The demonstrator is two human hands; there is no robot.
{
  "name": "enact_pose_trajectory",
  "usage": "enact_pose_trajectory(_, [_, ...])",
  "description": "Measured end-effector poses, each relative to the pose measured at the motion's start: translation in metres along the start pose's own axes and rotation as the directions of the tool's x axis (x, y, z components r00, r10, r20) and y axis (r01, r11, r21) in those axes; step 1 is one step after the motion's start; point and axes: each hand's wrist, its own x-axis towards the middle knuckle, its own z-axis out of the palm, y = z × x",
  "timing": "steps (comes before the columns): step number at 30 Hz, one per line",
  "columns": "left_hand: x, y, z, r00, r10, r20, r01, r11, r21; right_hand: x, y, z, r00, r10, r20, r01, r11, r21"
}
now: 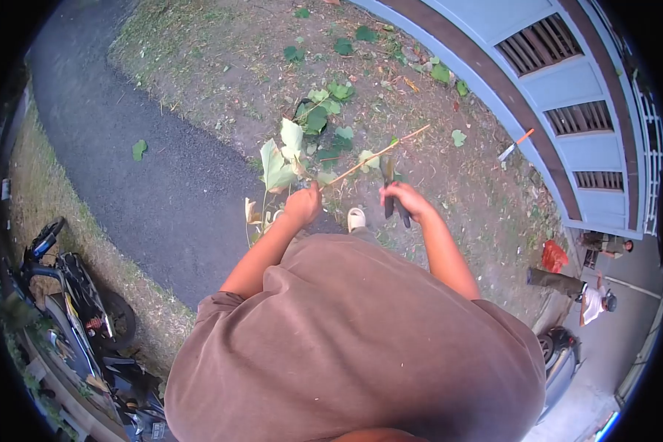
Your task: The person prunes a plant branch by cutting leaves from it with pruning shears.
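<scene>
My left hand [304, 203] is closed around a leafy branch [351, 169]. Its thin brown stem slants up to the right, while pale green leaves [276, 166] and some dried ones hang on the left of my fist. In my right hand [407, 200] are dark-handled pruning shears [387, 177], with the blades pointing away from me beside the stem. Whether the blades touch the stem is too small to tell. Cut green leaves [314, 118] lie on the ground just beyond my hands.
A blue wall [508, 96] with grated openings curves along the right, with an orange-handled tool [516, 145] near its base. Parked motorcycles [88, 309] stand at lower left. Two people, a red bag [555, 255] and a car [560, 372] are at right. An asphalt path [147, 206] runs on the left.
</scene>
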Motion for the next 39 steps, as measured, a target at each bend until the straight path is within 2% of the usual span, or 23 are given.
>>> enact_pose_trajectory(1, [0.002,0.003,-0.003,1.000,0.003,-0.005,-0.003,1.000,-0.006,0.005,0.029,-0.004,0.998,0.066,0.022,-0.065,0.996,-0.056])
enact_pose_trajectory(2, [0.004,0.009,-0.004,1.000,0.009,-0.012,-0.010,1.000,-0.013,-0.004,0.038,-0.001,0.992,0.124,-0.029,-0.127,0.960,-0.250])
enact_pose_trajectory(4, [0.005,0.024,0.000,1.000,0.016,0.012,-0.016,0.999,0.030,-0.004,0.070,0.004,0.990,0.074,-0.120,-0.111,0.934,-0.339])
enact_pose_trajectory(7, [0.001,0.056,0.014,0.990,0.074,0.121,-0.091,0.985,0.145,-0.003,0.085,-0.012,0.973,-0.008,-0.233,-0.040,0.979,-0.201])
enact_pose_trajectory(10, [0.008,0.120,0.029,0.966,0.058,0.251,-0.086,0.991,0.099,-0.030,0.078,-0.041,0.927,-0.081,-0.366,0.049,0.994,-0.098])
enact_pose_trajectory(12, [0.022,0.153,0.044,0.989,0.131,0.071,-0.128,0.991,-0.045,-0.039,0.089,-0.068,0.927,0.029,-0.375,0.099,0.943,0.317])
enact_pose_trajectory(13, [0.032,0.161,0.056,0.987,0.159,0.021,-0.151,0.966,-0.209,-0.038,0.104,-0.095,0.904,0.060,-0.423,0.194,0.824,0.532])
enact_pose_trajectory(14, [0.038,0.167,0.064,0.990,0.141,0.016,-0.135,0.969,-0.205,-0.039,0.121,-0.132,0.883,0.104,-0.457,0.287,0.650,0.703])
enact_pose_trajectory(16, [0.045,0.177,0.076,0.989,0.033,0.145,-0.008,0.985,-0.170,-0.062,0.145,-0.208,0.844,0.023,-0.537,0.492,0.366,0.790])
enact_pose_trajectory(17, [0.043,0.179,0.089,1.000,0.023,0.016,-0.019,0.967,-0.253,-0.074,0.159,-0.246,0.791,0.050,-0.610,0.534,0.432,0.727])
enact_pose_trajectory(20, [0.059,0.183,0.107,0.994,-0.112,-0.005,0.102,0.929,-0.356,-0.115,0.203,-0.317,0.685,0.018,-0.729,0.470,0.753,0.461])
enact_pose_trajectory(21, [0.068,0.189,0.108,0.990,-0.069,-0.122,0.009,0.900,-0.435,-0.118,0.226,-0.334,0.700,0.023,-0.714,0.463,0.746,0.478])
enact_pose_trajectory(22, [0.076,0.216,0.086,0.982,-0.173,-0.070,0.113,0.850,-0.514,-0.116,0.253,-0.349,0.751,-0.014,-0.660,0.234,0.940,0.247])
enact_pose_trajectory(23, [0.091,0.225,0.077,0.975,-0.169,-0.144,0.071,0.852,-0.519,-0.117,0.271,-0.358,0.804,-0.030,-0.593,0.002,0.999,-0.048])
enact_pose_trajectory(24, [0.102,0.246,0.059,0.973,-0.177,-0.147,0.079,0.858,-0.508,-0.122,0.275,-0.349,0.812,-0.032,-0.582,0.009,0.999,-0.042])
enact_pose_trajectory(26, [0.122,0.299,0.018,0.957,-0.168,-0.238,0.073,0.929,-0.363,-0.135,0.254,-0.301,0.819,-0.362,-0.445,0.077,0.838,-0.540])
enact_pose_trajectory(28, [0.139,0.330,0.016,0.981,-0.103,-0.165,0.062,0.970,-0.234,-0.157,0.199,-0.265,0.802,-0.434,-0.410,0.209,0.847,-0.488])
enact_pose_trajectory(29, [0.151,0.343,0.019,0.996,-0.048,-0.081,0.039,0.993,-0.110,-0.159,0.177,-0.257,0.730,-0.521,-0.442,0.296,0.824,-0.483])
enact_pose_trajectory(32, [0.172,0.365,0.069,0.996,0.023,0.087,-0.022,1.000,-0.011,-0.169,0.123,-0.250,0.513,-0.722,-0.465,0.437,0.685,-0.583])
enact_pose_trajectory(33, [0.171,0.393,0.073,0.982,-0.058,0.177,0.048,0.997,0.061,-0.171,0.114,-0.254,0.503,-0.706,-0.499,0.419,0.703,-0.574])
enact_pose_trajectory(36, [0.178,0.406,0.117,0.936,0.058,0.346,-0.056,0.998,-0.014,-0.182,0.101,-0.276,0.472,-0.751,-0.462,0.330,0.636,-0.698])
enact_pose_trajectory(38, [0.179,0.409,0.126,0.918,0.050,0.393,-0.026,0.997,-0.066,-0.191,0.099,-0.292,0.680,-0.619,-0.392,0.186,0.663,-0.725])
enact_pose_trajectory(39, [0.180,0.408,0.130,0.918,0.107,0.381,-0.063,0.990,-0.128,-0.193,0.101,-0.299,0.698,-0.608,-0.379,0.168,0.654,-0.738])
